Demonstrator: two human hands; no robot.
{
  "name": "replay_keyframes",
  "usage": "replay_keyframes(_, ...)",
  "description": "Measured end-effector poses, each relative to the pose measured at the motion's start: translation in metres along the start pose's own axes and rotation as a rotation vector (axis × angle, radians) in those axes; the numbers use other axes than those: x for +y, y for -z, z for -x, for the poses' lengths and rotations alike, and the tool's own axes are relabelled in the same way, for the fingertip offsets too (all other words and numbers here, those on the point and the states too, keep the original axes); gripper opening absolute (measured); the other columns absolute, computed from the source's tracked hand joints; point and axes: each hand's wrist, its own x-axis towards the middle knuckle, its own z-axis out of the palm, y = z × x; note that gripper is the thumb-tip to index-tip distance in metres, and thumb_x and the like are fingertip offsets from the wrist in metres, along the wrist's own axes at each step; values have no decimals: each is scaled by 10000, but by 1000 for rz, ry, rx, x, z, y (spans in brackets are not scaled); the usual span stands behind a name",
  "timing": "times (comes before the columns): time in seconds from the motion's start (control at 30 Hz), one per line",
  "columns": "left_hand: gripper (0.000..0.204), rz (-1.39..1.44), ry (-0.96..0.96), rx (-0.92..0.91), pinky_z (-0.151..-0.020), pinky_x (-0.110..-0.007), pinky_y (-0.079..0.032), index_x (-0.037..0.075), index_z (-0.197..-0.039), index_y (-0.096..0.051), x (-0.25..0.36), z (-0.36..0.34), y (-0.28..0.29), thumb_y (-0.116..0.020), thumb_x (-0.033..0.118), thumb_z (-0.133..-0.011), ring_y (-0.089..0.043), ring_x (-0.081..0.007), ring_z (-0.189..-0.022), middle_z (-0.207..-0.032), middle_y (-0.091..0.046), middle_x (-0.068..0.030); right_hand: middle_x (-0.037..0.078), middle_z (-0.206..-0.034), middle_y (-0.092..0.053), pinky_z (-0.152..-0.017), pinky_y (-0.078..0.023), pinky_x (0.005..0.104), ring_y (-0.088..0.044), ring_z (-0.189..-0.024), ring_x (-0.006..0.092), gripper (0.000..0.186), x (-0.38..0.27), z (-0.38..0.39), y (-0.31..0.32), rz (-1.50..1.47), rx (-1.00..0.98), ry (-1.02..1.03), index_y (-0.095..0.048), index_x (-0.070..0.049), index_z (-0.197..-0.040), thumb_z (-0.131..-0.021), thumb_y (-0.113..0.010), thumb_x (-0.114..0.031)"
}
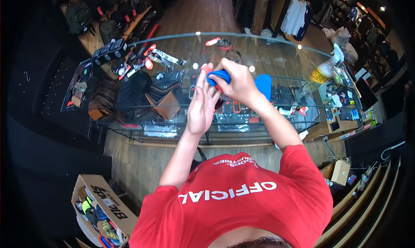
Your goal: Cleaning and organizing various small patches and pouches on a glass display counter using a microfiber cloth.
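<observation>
Grip of the right hand [237,80] is closed around a blue cloth [219,76], with the thumb pressing on it. This cloth is above the glass tabletop [183,44], just beside the fingers of the left hand [200,112]. The left hand has its fingers stretched almost straight; a small red piece [206,69] shows at their tips, but one cannot tell whether the left grip holds it. Behind the right wrist there is a second blue piece [263,86], partly covered by the arm. To the right stands a spray bottle [320,74] with yellow liquid. To the left, brown wallets [167,105] are seen through the glass. Near the lower left corner, a cardboard box [113,205] contains clothes.
</observation>
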Motion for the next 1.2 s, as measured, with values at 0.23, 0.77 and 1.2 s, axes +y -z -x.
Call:
replay_keyframes(0.23,649,-17,-18,-45,-1196,-449,-106,43,-1542,-50,13,5,5,-269,405,-1051,-67,-274,-1493,-1617,-59,-121,170,-676,-608,-513,-469,408,-633,-617,362,190,-12,4,-23,103,166,-75,-519,-23,-843,-863,-680,-122)
replay_keyframes(0.77,621,2,-165,-50,-1197,-448,-91,38,-1542,-64,6,5,-15,-337,296,-1047,-80,-271,-1493,-1618,-64,-132,157,-733,-575,-543,-460,384,-611,-650,350,191,-24,15,-10,52,203,-7,-522,-9,-820,-848,-687,-101)
replay_keyframes(1.2,342,-563,-143,196,-949,-302,-404,6,-1263,-422,4,22,-6,-385,278,-1058,-494,-135,-1033,-1125,-506,-73,116,-753,-649,-598,-497,303,-652,-634,231,174,-42,11,12,-104,121,95,-619,10,-864,-801,-745,-93)
